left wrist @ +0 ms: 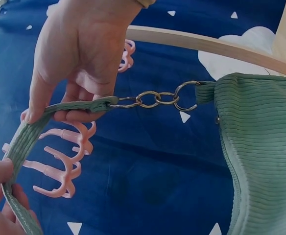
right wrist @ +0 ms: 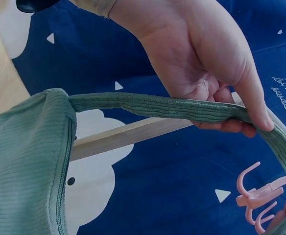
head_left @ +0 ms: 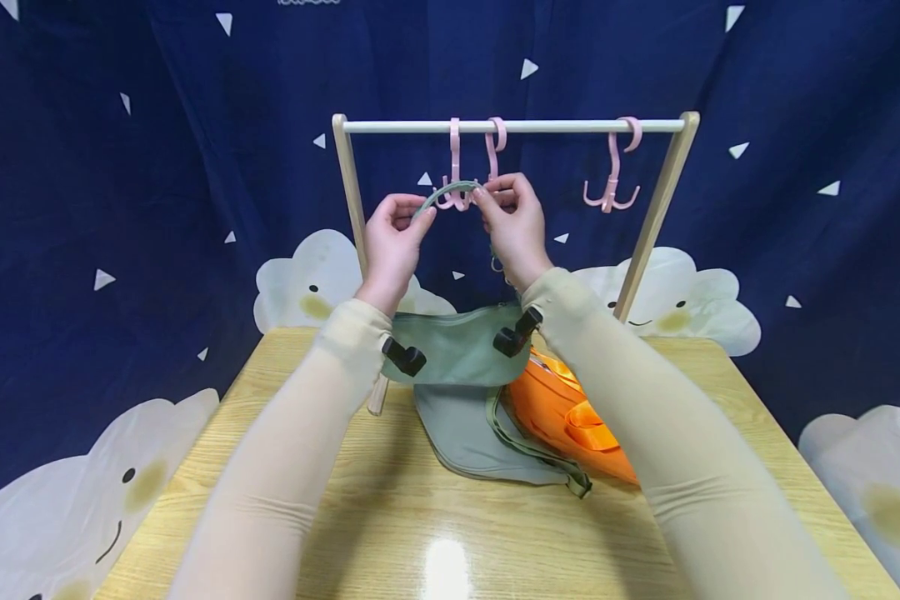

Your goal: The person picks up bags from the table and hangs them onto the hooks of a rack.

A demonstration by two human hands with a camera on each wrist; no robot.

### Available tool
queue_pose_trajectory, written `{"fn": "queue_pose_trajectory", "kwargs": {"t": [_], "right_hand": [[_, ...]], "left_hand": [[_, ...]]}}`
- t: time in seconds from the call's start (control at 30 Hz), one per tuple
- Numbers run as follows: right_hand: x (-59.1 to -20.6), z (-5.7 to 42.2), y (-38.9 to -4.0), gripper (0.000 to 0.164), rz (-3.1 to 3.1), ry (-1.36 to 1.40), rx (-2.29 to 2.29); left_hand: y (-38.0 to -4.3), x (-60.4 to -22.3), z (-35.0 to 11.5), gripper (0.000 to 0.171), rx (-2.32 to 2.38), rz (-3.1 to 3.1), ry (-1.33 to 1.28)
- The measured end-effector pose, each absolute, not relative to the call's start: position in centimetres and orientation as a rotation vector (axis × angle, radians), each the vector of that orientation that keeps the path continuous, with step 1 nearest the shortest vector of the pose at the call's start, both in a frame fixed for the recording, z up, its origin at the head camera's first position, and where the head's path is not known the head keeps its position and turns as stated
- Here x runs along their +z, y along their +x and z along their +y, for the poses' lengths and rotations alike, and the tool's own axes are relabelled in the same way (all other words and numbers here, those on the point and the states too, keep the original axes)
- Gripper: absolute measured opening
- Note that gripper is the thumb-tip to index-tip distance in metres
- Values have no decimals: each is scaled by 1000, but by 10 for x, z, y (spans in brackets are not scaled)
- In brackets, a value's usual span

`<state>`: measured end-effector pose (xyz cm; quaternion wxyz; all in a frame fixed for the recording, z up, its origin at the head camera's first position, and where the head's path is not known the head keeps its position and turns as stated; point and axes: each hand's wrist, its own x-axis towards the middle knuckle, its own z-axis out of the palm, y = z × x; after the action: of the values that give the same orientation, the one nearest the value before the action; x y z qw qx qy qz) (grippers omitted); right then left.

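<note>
Both hands hold up a green corduroy bag [head_left: 457,346] by its strap [head_left: 450,186], which arches between them. My left hand [head_left: 397,242] pinches the strap between thumb and fingers, as the right wrist view also shows. With thumb and fingertips, my right hand [head_left: 516,225] grips the strap near its other end, where a gold chain [left wrist: 157,99] links it to the bag. The bag body hangs below the wrists. In the head view the strap overlaps two pink hooks [head_left: 455,154] on the white rail [head_left: 555,127].
A third pink multi-prong hook [head_left: 612,179] hangs farther right on the rail, between wooden posts [head_left: 656,217]. On the wooden table [head_left: 390,500] lie a grey bag [head_left: 457,433] with an olive strap [head_left: 547,457] and an orange bag [head_left: 540,400]. A blue curtain [head_left: 157,208] hangs behind.
</note>
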<state>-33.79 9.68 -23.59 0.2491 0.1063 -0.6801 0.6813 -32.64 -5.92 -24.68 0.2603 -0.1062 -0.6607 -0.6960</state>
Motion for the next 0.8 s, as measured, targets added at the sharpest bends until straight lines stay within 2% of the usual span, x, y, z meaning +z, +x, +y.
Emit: {"fn": "queue_pose_trajectory", "kwargs": {"t": [0.8], "right_hand": [[-239, 90, -346, 12, -1802, 191, 1849]], "left_hand": [[-335, -253, -50, 24, -1878, -1759, -262]]}}
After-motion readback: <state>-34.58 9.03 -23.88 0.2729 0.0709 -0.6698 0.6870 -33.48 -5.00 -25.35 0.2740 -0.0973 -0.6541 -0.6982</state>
